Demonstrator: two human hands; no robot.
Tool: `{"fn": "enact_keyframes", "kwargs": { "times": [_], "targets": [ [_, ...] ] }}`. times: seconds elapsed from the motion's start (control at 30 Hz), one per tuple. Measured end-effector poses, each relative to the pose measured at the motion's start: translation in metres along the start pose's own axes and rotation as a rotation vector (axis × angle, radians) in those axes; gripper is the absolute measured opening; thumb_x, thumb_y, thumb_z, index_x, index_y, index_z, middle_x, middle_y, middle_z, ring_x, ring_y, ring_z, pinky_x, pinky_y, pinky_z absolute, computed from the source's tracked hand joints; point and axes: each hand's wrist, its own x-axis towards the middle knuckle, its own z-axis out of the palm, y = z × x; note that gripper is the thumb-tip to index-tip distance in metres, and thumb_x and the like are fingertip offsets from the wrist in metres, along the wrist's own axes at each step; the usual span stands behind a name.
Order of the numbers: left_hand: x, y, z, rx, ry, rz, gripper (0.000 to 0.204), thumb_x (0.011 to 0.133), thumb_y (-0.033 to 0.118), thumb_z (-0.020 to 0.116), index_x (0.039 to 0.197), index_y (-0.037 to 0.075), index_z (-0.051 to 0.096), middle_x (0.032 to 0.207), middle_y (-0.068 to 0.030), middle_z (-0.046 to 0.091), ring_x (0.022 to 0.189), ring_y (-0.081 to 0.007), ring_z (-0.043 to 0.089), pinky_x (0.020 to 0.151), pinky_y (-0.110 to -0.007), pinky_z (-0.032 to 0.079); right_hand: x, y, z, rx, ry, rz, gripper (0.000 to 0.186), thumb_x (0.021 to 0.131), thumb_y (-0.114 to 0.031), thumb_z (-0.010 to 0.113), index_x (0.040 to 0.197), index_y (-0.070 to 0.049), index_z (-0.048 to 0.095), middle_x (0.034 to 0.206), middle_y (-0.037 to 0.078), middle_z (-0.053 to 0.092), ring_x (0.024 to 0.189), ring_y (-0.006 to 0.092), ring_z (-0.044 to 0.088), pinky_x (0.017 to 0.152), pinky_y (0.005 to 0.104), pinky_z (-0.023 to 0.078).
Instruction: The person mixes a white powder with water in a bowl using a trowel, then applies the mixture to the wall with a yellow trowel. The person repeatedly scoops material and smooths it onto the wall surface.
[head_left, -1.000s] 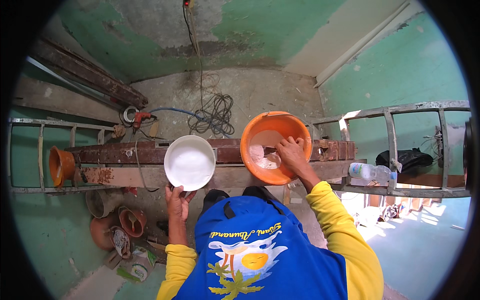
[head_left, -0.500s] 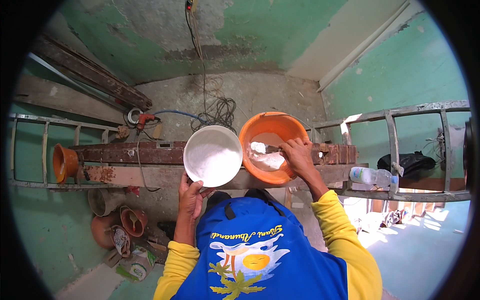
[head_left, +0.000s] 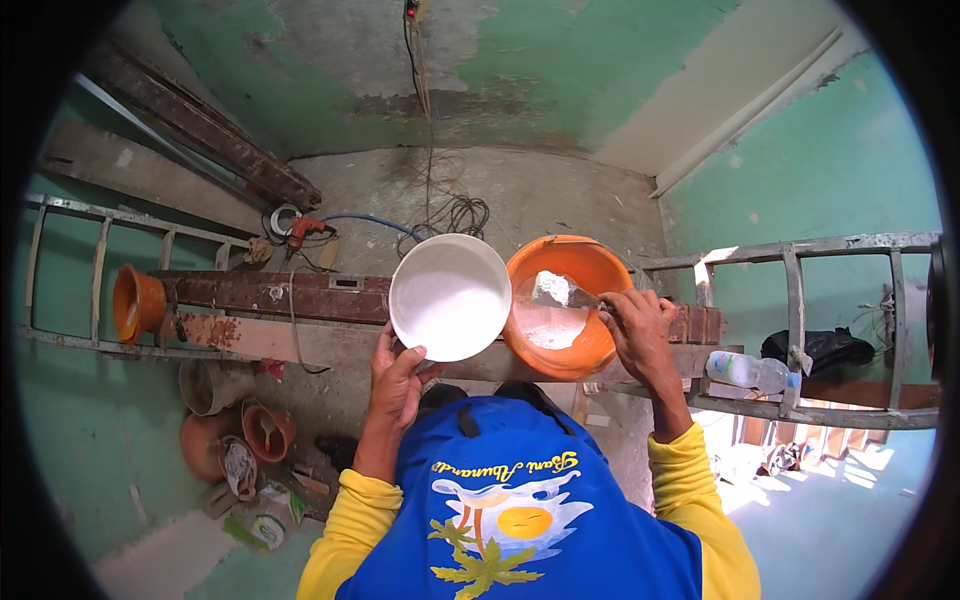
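Note:
My left hand grips the lower left rim of a round white tub, thumb on the rim and fingers beneath. Its inside looks white; whether that is powder or the bare bottom is hard to tell. Touching it on the right is an orange bucket with pale, powdery material in the bottom. My right hand is closed round the handle of a putty knife, over the bucket's right side. The knife's metal blade points left inside the bucket and bears a white clump.
Both containers stand at a plank scaffold between two metal ladder frames. A plastic bottle and a black bag lie at right. A smaller orange bucket sits at left. Behind are a red power tool and coiled cables.
The putty knife has come up from the material, its blade now showing with a white clump on it. My left hand still holds the tub. The whole view has shifted slightly.

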Motion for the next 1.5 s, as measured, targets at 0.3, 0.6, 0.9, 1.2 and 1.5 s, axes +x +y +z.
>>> {"fn": "enact_keyframes", "kwargs": {
  "times": [0.3,0.6,0.9,1.2,1.5],
  "targets": [
    [-0.001,0.004,0.000,0.004,-0.024,0.010,0.078,0.090,0.011,0.072,0.157,0.009,0.033,0.148,-0.0163,0.052,0.129,-0.0315,0.064,0.097,-0.052,0.064,0.026,-0.060,0.028,0.083,0.089,-0.200,0.024,0.094,-0.020,0.076,0.117,-0.014,0.073,0.102,0.003,0.068,0.100,0.0236,0.062,0.089,0.0424,0.040],
    [-0.006,0.003,0.000,-0.009,-0.030,0.017,0.073,0.091,0.011,0.071,0.155,0.009,0.035,0.145,-0.0167,0.054,0.127,-0.0318,0.065,0.095,-0.051,0.065,0.028,-0.073,0.036,0.028,0.213,-0.245,0.028,0.089,-0.016,0.078,0.117,-0.011,0.075,0.103,0.003,0.069,0.099,0.0240,0.063,0.085,0.0410,0.042],
    [-0.006,0.001,-0.001,0.001,-0.050,0.008,0.073,0.091,0.012,0.071,0.155,0.010,0.035,0.146,-0.0150,0.054,0.127,-0.0303,0.065,0.094,-0.051,0.065,0.025,-0.071,0.035,-0.123,0.338,-0.266,0.035,0.086,-0.008,0.074,0.120,-0.011,0.077,0.106,0.003,0.069,0.102,0.0230,0.064,0.089,0.0406,0.042],
    [-0.006,0.003,0.004,-0.020,-0.049,-0.016,0.074,0.091,0.010,0.072,0.155,0.010,0.034,0.145,-0.0147,0.056,0.128,-0.0302,0.063,0.095,-0.051,0.064,0.023,-0.069,0.032,-0.091,0.381,-0.256,0.036,0.085,-0.007,0.073,0.121,-0.012,0.077,0.107,0.003,0.069,0.103,0.0227,0.064,0.089,0.0397,0.042],
    [-0.004,-0.001,0.000,-0.025,-0.038,-0.021,0.076,0.089,0.009,0.071,0.156,0.008,0.034,0.146,-0.0147,0.054,0.128,-0.0295,0.063,0.095,-0.051,0.065,0.019,-0.029,0.018,0.219,0.188,0.001,0.038,0.091,-0.015,0.078,0.129,-0.015,0.071,0.108,0.004,0.069,0.104,0.0241,0.063,0.100,0.0431,0.037]
  ]
}}
